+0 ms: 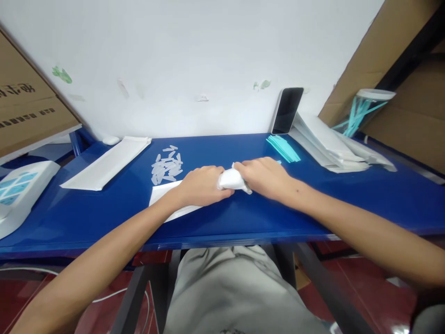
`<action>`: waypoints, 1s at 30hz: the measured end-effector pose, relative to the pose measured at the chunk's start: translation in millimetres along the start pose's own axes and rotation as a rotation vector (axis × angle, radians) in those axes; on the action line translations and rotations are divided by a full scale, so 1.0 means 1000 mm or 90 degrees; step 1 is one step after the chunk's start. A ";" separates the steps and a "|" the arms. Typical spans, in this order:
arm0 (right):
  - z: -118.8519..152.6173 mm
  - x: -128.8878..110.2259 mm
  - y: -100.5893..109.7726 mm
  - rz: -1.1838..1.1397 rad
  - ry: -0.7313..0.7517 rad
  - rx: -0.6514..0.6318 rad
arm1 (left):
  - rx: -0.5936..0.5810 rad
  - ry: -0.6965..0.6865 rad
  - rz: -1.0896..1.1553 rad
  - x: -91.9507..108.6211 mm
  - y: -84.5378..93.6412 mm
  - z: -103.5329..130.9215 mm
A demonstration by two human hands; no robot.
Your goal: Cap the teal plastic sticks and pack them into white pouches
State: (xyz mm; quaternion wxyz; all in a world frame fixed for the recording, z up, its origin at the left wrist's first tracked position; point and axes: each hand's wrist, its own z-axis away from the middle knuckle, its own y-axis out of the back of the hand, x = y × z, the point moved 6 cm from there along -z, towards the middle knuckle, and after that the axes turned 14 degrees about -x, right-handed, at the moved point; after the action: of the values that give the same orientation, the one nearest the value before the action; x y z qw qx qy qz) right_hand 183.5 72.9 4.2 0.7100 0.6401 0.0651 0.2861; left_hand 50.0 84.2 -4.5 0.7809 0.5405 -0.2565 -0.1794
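Both hands grip a crumpled white packet (231, 180), held just above the blue table. My left hand (203, 184) is closed around its left end, and my right hand (262, 174) is closed around the other. The fingers cover most of it. A flat white sleeve (162, 191) lies below my left hand, partly hidden; whether it joins the held packet I cannot tell. Small translucent strips (167, 166) are heaped just beyond my left hand. Beyond my right hand is a fanned stack of turquoise strips (284, 148).
A long white sleeve (107, 162) lies at the left, near a white device with blue panels (21, 185). A phone (288, 111) leans on the wall. White bags (340, 148) are piled at the right, beside a clear tub of turquoise strips (361, 111). Cardboard (31, 93) stands at the left.
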 end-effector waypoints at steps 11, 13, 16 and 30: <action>-0.001 -0.016 -0.008 -0.021 0.024 0.024 | 0.032 0.026 -0.061 0.005 0.000 -0.002; -0.001 -0.007 -0.007 -0.037 0.031 0.047 | 0.034 0.020 -0.054 0.004 0.000 -0.002; 0.000 0.016 -0.004 -0.087 -0.009 0.057 | 0.037 0.001 -0.023 0.003 0.001 -0.001; 0.005 -0.011 0.004 -0.031 0.046 0.060 | 0.067 -0.028 0.019 0.005 -0.001 -0.002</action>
State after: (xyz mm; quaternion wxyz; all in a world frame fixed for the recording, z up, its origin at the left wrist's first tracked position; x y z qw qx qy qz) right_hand 175.6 63.4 5.9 0.6832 0.6602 0.1197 0.2883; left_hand 55.2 82.9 -4.8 0.7484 0.5728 -0.2905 -0.1656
